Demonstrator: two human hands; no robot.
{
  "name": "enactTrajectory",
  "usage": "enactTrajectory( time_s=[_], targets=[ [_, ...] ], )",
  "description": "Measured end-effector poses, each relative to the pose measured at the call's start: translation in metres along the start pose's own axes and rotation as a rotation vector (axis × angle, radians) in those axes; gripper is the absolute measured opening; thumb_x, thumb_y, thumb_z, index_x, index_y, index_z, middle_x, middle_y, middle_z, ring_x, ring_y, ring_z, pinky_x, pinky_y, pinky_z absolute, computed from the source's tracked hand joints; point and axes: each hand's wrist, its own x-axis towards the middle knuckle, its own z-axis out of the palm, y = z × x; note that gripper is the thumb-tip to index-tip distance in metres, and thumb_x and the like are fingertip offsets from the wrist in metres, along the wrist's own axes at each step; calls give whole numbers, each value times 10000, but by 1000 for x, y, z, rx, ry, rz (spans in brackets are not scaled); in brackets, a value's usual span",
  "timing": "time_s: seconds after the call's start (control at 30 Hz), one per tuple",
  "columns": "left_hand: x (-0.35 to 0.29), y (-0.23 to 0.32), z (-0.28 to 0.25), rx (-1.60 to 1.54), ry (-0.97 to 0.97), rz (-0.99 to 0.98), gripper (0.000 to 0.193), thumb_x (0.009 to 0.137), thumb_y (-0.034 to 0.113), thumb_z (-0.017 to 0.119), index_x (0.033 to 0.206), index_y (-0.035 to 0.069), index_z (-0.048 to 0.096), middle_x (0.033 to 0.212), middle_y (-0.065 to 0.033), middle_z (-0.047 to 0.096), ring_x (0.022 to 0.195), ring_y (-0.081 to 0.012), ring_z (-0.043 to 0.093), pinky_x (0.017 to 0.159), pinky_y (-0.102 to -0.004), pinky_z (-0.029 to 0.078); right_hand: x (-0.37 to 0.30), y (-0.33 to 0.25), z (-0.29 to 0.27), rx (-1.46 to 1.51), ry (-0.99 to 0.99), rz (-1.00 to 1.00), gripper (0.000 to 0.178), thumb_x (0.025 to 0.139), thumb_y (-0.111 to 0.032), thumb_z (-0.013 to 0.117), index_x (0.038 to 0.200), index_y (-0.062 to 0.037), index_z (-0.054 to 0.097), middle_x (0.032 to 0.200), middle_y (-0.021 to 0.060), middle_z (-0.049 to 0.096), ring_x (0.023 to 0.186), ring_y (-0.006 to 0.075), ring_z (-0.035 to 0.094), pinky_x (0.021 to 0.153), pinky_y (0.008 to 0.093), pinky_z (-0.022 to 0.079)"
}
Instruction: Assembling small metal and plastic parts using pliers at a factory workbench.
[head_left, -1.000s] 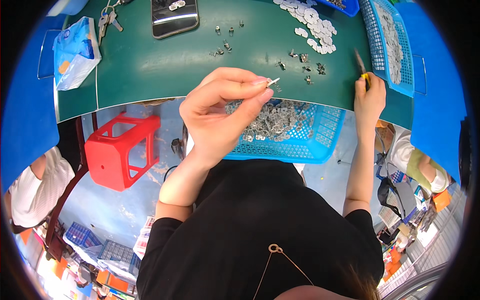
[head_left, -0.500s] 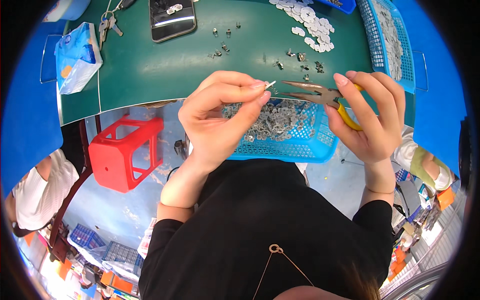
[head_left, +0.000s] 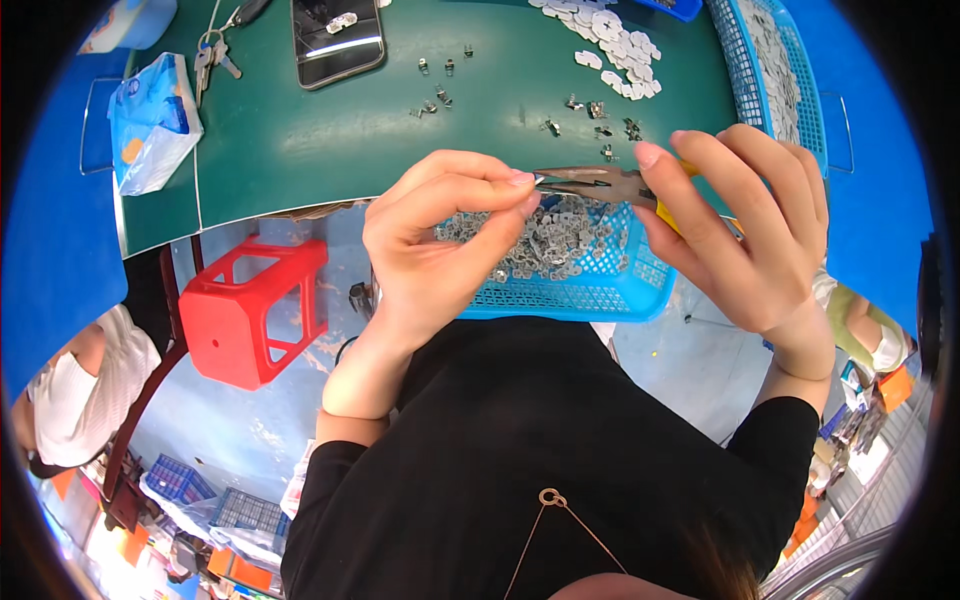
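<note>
As the tips of your long-nosed pliers [head_left: 625, 187] meet a small pale piece [head_left: 539, 180] beyond the green table [head_left: 300, 150]'s near edge, the likeliest trouble is a slip: should the tips bite off-centre, the piece could twist free of your fingertips. A lost hold might drop it among the metal parts [head_left: 560, 245] in the blue basket [head_left: 570, 302] below, where it would be hard to pick out; a misplaced squeeze could nip your fingers. The piece sits between your two hands, pinched by the thumb and fingers of your left hand [head_left: 425, 230], well apart from your right hand [head_left: 755, 230], which grips the pliers' yellow handles. Whether the tips are clamped on it, you cannot tell here.
</note>
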Motion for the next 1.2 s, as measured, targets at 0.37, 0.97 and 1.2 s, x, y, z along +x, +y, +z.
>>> enactTrajectory(
  time_s=[0.37, 0.97, 1.2],
  targets=[
    [4, 0, -3, 115, -79, 33, 228, 680, -181, 664, 850, -31, 683, 868, -128, 654, 799, -161, 622, 697, -241, 494, 8, 13, 4, 19, 4, -170, 329, 603, -125, 744, 901, -13, 658, 904, 87, 587, 790, 240, 564, 591, 324, 440],
    [6, 2, -1, 140, -35, 111, 228, 666, -166, 663, 839, -17, 665, 850, -118, 655, 765, -183, 651, 664, -253, 523, 2, 2, 4, 5, 57, -9, 326, 597, -118, 723, 906, -34, 663, 898, 83, 577, 795, 248, 549, 585, 329, 456],
    [7, 2, -3, 143, -61, 107, 223, 675, -167, 656, 841, -19, 667, 855, -118, 653, 770, -179, 650, 670, -254, 526, 2, -3, 5, -18, 114, -37, 272, 606, -122, 700, 849, -10, 657, 850, 87, 574, 769, 247, 545, 523, 303, 357]
  ],
)
